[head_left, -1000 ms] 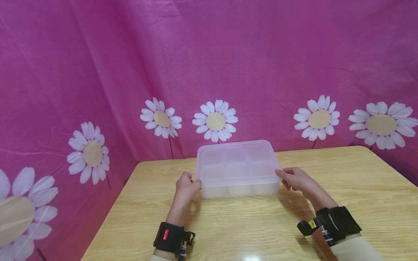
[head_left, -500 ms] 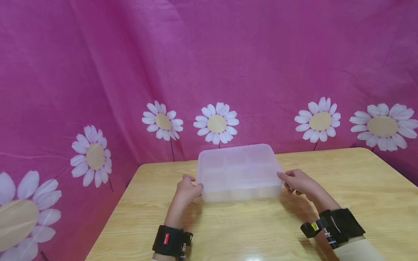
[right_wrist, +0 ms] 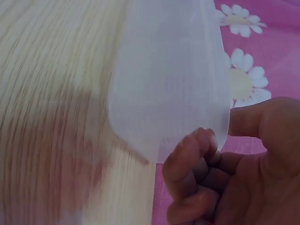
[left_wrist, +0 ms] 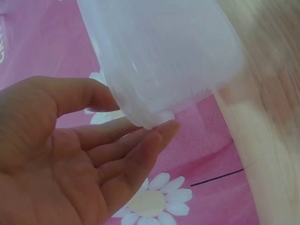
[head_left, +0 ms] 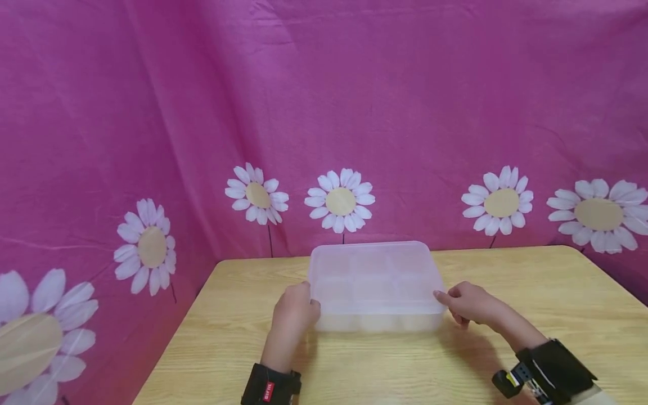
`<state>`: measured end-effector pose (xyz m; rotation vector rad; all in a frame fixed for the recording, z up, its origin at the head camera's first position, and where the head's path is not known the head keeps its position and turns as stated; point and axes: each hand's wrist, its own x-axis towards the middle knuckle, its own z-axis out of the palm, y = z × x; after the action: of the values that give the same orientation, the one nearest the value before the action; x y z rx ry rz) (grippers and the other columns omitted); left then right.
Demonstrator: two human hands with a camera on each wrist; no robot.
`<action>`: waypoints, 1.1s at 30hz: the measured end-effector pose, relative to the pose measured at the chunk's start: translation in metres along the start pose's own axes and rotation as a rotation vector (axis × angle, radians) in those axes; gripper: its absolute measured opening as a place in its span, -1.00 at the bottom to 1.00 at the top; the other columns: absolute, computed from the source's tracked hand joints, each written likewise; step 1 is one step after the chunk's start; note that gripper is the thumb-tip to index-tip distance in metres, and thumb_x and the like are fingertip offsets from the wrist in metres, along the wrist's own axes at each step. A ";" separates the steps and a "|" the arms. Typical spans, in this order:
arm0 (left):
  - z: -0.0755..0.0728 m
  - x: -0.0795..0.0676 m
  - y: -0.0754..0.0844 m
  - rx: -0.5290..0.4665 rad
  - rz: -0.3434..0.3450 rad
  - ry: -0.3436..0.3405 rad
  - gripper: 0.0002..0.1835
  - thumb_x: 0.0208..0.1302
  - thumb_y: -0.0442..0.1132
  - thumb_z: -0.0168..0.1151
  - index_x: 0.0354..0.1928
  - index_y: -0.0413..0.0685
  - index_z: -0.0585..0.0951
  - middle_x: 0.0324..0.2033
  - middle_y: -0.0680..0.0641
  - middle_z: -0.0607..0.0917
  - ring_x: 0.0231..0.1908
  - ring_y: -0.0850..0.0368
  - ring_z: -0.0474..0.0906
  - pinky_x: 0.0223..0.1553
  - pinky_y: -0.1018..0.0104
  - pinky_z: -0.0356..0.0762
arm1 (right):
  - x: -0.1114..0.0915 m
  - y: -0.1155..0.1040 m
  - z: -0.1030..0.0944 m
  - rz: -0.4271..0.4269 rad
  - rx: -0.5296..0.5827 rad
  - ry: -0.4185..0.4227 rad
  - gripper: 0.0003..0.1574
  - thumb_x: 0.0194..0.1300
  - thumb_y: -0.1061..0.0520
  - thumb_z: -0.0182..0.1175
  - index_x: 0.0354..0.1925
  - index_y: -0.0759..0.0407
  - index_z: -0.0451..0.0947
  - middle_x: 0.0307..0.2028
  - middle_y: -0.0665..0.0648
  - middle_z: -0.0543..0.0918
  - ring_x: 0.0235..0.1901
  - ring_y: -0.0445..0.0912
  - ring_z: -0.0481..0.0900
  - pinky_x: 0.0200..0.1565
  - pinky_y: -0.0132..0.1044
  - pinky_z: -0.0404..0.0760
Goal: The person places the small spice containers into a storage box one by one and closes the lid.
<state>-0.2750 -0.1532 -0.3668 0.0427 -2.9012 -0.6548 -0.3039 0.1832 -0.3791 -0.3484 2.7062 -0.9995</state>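
Observation:
A translucent plastic storage box (head_left: 376, 281) with a lid shows several compartments in the head view. My left hand (head_left: 295, 309) holds its left end. In the left wrist view the thumb lies on one side of the box's rim (left_wrist: 126, 103) and the fingers (left_wrist: 140, 145) come under it. The right hand (head_left: 471, 304) pinches the opposite end, near the front corner. Seen from the right wrist, curled fingers (right_wrist: 187, 164) and the thumb hold the box wall (right_wrist: 168, 79) between them. Whether the base touches the table cannot be told.
A wood-grain table (head_left: 385, 371) lies beneath the hands. Behind it and at the left hangs a magenta cloth (head_left: 385, 112) printed with white daisies. Each wrist wears a black strap (head_left: 557, 371) with a small camera.
Both hands have brought the box a little lower and nearer to me, keeping hold of its two ends. The head view has also shifted slightly.

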 end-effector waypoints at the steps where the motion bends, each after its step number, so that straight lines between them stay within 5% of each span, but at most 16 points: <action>1: 0.000 -0.001 0.001 0.017 0.003 -0.002 -0.75 0.10 -0.32 0.12 -0.20 -0.36 0.56 -0.40 -0.25 0.66 -0.50 0.01 0.48 -0.52 0.15 0.48 | 0.000 -0.001 0.000 -0.010 -0.009 0.004 -0.37 0.36 -0.15 -0.04 -0.73 0.19 0.38 -0.82 -0.02 0.37 -0.74 -0.10 0.45 -0.63 -0.32 0.26; 5: 0.002 -0.003 0.003 0.092 0.063 0.077 -0.75 0.15 -0.23 0.18 -0.39 -0.36 0.58 -0.55 -0.25 0.64 -0.60 0.00 0.51 -0.61 0.14 0.47 | 0.002 -0.004 -0.002 -0.045 -0.050 0.004 -0.38 0.37 -0.12 -0.04 -0.73 0.20 0.38 -0.84 -0.03 0.37 -0.77 -0.10 0.46 -0.63 -0.31 0.32; 10: 0.004 -0.002 -0.001 0.110 0.092 0.141 -0.40 -0.01 0.15 0.33 -0.37 -0.39 0.59 -0.63 -0.19 0.59 -0.62 0.04 0.46 -0.59 0.20 0.46 | 0.014 -0.006 -0.005 -0.062 -0.092 -0.026 -0.43 0.36 -0.13 -0.02 -0.60 0.26 0.44 -0.81 -0.01 0.41 -0.76 -0.14 0.44 -0.64 -0.32 0.34; 18: 0.004 0.003 0.000 -0.009 0.083 0.082 -0.41 -0.22 0.20 0.42 -0.54 -0.24 0.54 -0.73 0.01 0.29 -0.63 0.13 0.23 -0.60 0.27 0.23 | 0.056 0.004 -0.022 -0.130 -0.189 0.020 -0.54 0.40 -0.02 -0.05 -0.56 0.23 0.40 -0.78 0.06 0.49 -0.75 -0.10 0.48 -0.63 -0.31 0.39; 24: 0.005 0.007 0.009 0.001 0.070 0.016 -0.43 -0.22 0.19 0.42 -0.63 -0.22 0.49 -0.73 0.04 0.22 -0.63 0.14 0.17 -0.60 0.27 0.19 | 0.084 0.011 -0.040 -0.126 -0.200 0.038 -0.50 0.40 0.02 -0.06 -0.63 0.24 0.42 -0.81 0.09 0.52 -0.77 -0.11 0.50 -0.71 -0.35 0.38; 33: 0.000 0.007 0.008 0.006 0.052 -0.011 -0.45 -0.22 0.15 0.45 -0.56 -0.27 0.55 -0.72 0.03 0.26 -0.63 0.14 0.18 -0.59 0.27 0.20 | 0.112 0.004 -0.050 0.007 -0.083 0.015 -0.51 0.40 -0.02 -0.06 -0.59 0.23 0.39 -0.68 0.13 0.51 -0.60 0.04 0.62 -0.63 -0.31 0.43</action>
<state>-0.2818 -0.1469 -0.3623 -0.0354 -2.9036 -0.6394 -0.4257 0.1829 -0.3602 -0.3469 2.7661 -0.8936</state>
